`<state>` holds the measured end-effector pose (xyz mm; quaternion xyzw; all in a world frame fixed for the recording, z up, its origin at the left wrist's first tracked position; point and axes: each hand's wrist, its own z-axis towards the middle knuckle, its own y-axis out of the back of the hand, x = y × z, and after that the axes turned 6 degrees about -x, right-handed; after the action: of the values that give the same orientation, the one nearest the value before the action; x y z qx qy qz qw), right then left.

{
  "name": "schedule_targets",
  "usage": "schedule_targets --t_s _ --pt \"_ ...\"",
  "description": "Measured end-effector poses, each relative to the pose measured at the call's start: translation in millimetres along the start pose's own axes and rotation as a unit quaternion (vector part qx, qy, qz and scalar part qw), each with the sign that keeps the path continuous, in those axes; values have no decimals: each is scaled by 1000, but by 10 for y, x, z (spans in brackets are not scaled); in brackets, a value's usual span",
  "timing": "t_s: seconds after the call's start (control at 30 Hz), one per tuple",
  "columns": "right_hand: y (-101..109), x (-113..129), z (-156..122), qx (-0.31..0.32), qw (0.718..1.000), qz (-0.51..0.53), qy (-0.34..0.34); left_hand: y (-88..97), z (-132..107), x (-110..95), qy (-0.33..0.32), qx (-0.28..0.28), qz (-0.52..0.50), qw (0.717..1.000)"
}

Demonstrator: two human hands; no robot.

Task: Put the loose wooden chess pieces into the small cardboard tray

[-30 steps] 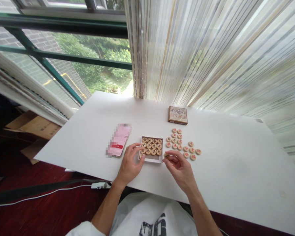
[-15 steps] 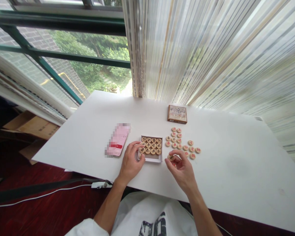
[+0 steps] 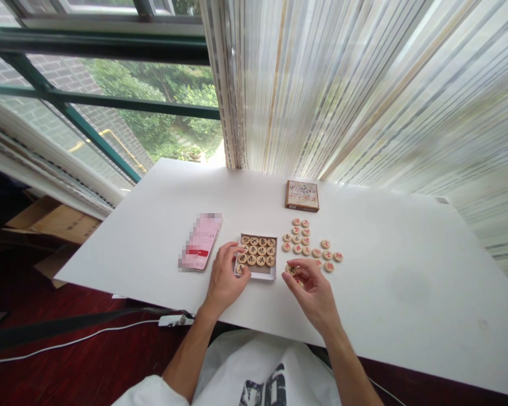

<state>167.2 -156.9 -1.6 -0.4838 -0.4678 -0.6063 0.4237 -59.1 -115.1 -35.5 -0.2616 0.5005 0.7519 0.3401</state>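
By the window (image 3: 135, 102) and curtain (image 3: 330, 84), over the white table (image 3: 385, 316), your right hand (image 3: 314, 290) pinches a piece (image 3: 290, 270); your left hand (image 3: 226, 279) spreads beside the box (image 3: 263, 276).

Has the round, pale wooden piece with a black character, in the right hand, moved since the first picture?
Yes: the wooden piece in the right hand has shifted slightly right, away from the white, rectangular open box.
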Motion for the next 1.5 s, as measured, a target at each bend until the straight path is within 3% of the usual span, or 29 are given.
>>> schedule_targets --t_s 0.7,0.9,1.17,1.33,1.5 --pt "0 -18 -11 7 999 22 23 2 -31 45 -7 -3 -21 1000" --pt "-9 32 -17 10 999 23 24 137 -87 -140 -29 -36 -47 998" --pt "-166 159 -74 66 997 2 43 144 -169 -523 84 113 -209 968" --pt "-268 196 -102 89 990 -30 104 132 -184 -543 90 119 -219 964" --pt "-312 211 -100 109 992 5 68 197 -172 -505 98 117 -209 966"
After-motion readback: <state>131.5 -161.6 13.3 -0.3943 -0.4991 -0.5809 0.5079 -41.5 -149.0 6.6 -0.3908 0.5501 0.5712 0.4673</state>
